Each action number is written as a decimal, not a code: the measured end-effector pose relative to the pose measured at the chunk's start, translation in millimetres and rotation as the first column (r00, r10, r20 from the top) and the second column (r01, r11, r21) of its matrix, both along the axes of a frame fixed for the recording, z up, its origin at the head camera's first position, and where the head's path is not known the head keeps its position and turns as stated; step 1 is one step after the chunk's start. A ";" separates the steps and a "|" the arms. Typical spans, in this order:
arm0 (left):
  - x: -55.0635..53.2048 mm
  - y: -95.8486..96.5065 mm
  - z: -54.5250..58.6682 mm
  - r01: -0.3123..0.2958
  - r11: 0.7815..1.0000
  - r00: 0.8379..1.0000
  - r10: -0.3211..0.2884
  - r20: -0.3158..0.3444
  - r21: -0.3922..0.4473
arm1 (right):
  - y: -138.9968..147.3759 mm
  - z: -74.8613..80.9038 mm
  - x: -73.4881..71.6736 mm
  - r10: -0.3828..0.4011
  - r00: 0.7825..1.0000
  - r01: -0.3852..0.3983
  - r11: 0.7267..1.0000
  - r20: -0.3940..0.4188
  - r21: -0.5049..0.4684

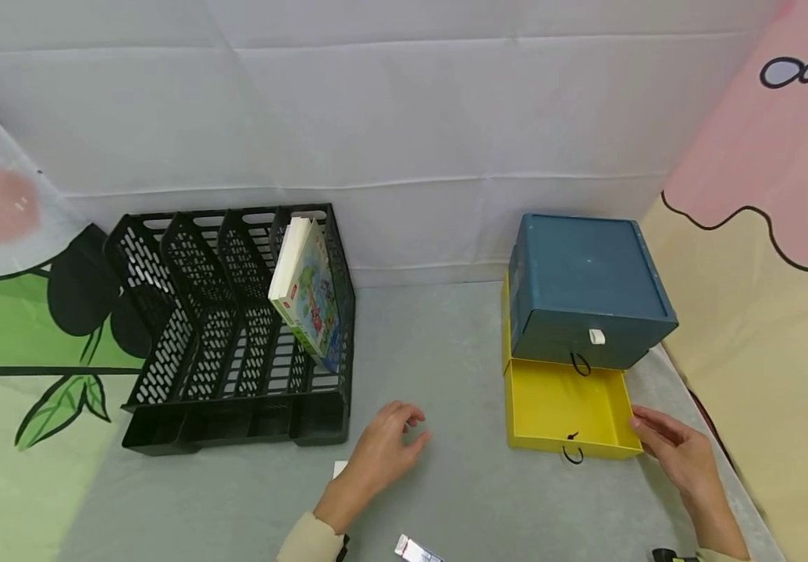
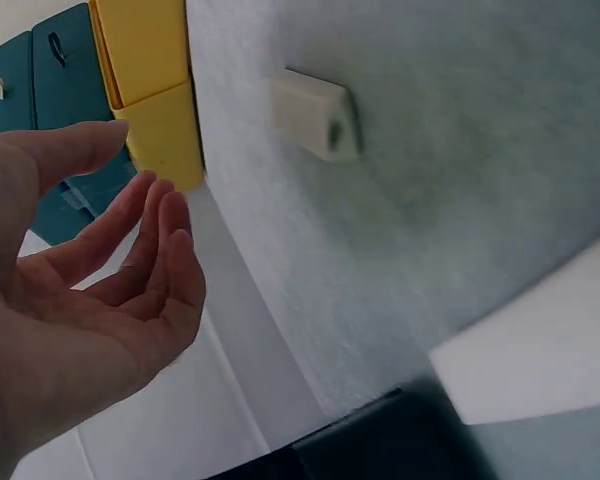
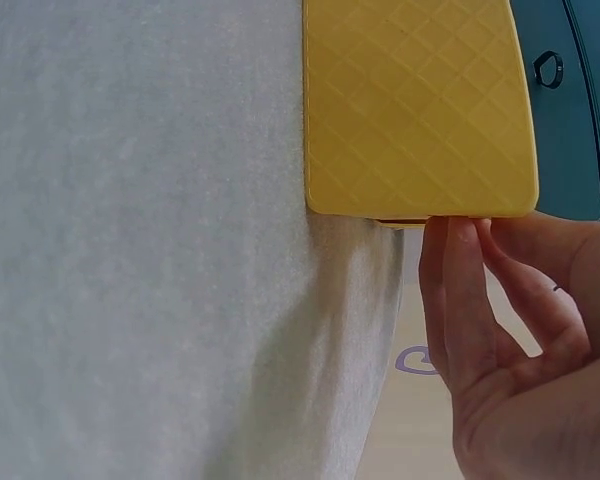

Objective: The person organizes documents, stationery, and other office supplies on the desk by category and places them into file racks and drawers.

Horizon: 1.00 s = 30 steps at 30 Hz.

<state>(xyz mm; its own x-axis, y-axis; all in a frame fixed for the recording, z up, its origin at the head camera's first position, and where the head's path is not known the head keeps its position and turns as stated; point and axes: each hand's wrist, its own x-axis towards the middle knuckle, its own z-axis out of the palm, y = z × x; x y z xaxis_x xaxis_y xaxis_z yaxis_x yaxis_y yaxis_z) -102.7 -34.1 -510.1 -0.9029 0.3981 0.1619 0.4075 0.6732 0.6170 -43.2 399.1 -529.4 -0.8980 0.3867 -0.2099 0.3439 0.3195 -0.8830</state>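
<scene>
A yellow drawer (image 1: pixel 561 406) stands pulled out under a blue drawer box (image 1: pixel 596 265). My right hand (image 1: pixel 681 453) touches the right side wall of the yellow drawer with its fingertips; in the right wrist view, fingers and thumb meet the drawer's edge near its front. My left hand (image 1: pixel 382 449) hovers over the table, fingers loosely bent, holding nothing. Below it in the left wrist view lies a small pale box (image 2: pixel 315 115), blurred. A white flat item (image 1: pixel 339 468) is partly hidden behind the left wrist.
At the left stands a black slotted file rack (image 1: pixel 235 312) with several dividers. Books (image 1: pixel 308 289) lean in its rightmost section. Grey cloth (image 1: pixel 439 336) covers the table, with a white curtain (image 1: pixel 404 140) behind it. A printed cloth (image 1: pixel 762 328) hangs at the right.
</scene>
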 end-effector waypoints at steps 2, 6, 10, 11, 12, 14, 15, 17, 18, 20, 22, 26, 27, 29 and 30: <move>-0.1 -4.9 -3.2 -0.011 1.000 1.000 0.012 0.026 -0.021 | 0.2 -0.3 0.4 -0.004 1.000 0.004 1.000 0.001 0.009; 0.1 -14.7 -7.5 -0.006 0.999 0.996 0.011 0.088 -0.051 | 0.6 -0.1 0.1 -0.007 1.000 0.007 1.000 0.001 0.015; 1.1 -23.4 -11.5 0.028 0.998 0.985 -0.018 0.174 -0.059 | 0.9 -0.1 -0.6 -0.003 1.000 0.003 1.000 0.012 0.003; 1.6 -25.1 -13.0 0.041 0.998 0.981 -0.030 0.192 -0.056 | 0.9 -0.1 -0.6 -0.001 1.000 0.001 1.000 0.018 0.001; 2.2 -26.6 -14.0 0.050 0.997 0.977 -0.038 0.209 -0.053 | 0.9 0.0 -0.5 -0.001 1.000 0.001 1.000 0.026 -0.002; 3.6 -28.6 -16.0 0.072 0.997 0.970 -0.061 0.236 -0.037 | 1.0 0.1 -0.1 -0.006 0.999 0.006 1.000 0.043 0.003; 4.2 -29.2 -17.3 0.083 0.996 0.967 -0.073 0.244 -0.028 | 1.0 0.4 0.2 -0.012 0.999 0.012 1.000 0.049 0.007; 5.1 -29.4 -19.2 0.096 0.995 0.963 -0.090 0.254 -0.013 | 1.2 0.5 0.9 -0.025 0.998 0.025 1.000 0.056 0.015; 5.3 -29.3 -19.5 0.099 0.995 0.961 -0.093 0.261 -0.008 | 1.5 0.6 1.2 -0.029 0.998 0.028 0.999 0.056 0.016; 5.6 -28.8 -20.4 0.107 0.994 0.956 -0.103 0.274 -0.001 | 1.6 0.8 1.5 -0.034 0.998 0.033 0.999 0.045 0.021; 5.8 -28.5 -20.0 0.113 0.993 0.950 -0.113 0.293 0.016 | 1.3 1.2 1.5 -0.030 0.999 0.030 0.999 0.035 0.017; 5.6 -29.2 -18.6 0.125 0.991 0.932 -0.136 0.337 0.055 | -0.3 1.7 1.0 -0.018 0.999 0.018 1.000 0.034 0.009; 5.3 -29.6 -18.3 0.130 0.990 0.929 -0.143 0.340 0.061 | -0.5 1.6 0.9 -0.017 0.999 0.017 1.000 0.038 0.008; 4.1 -30.4 -17.4 0.142 0.988 0.926 -0.157 0.343 0.068 | -0.8 1.5 0.5 -0.018 0.999 0.018 1.000 0.046 0.011; 3.3 -30.5 -16.6 0.148 0.986 0.923 -0.164 0.347 0.071 | -0.9 1.4 0.3 -0.018 0.999 0.017 1.000 0.046 0.013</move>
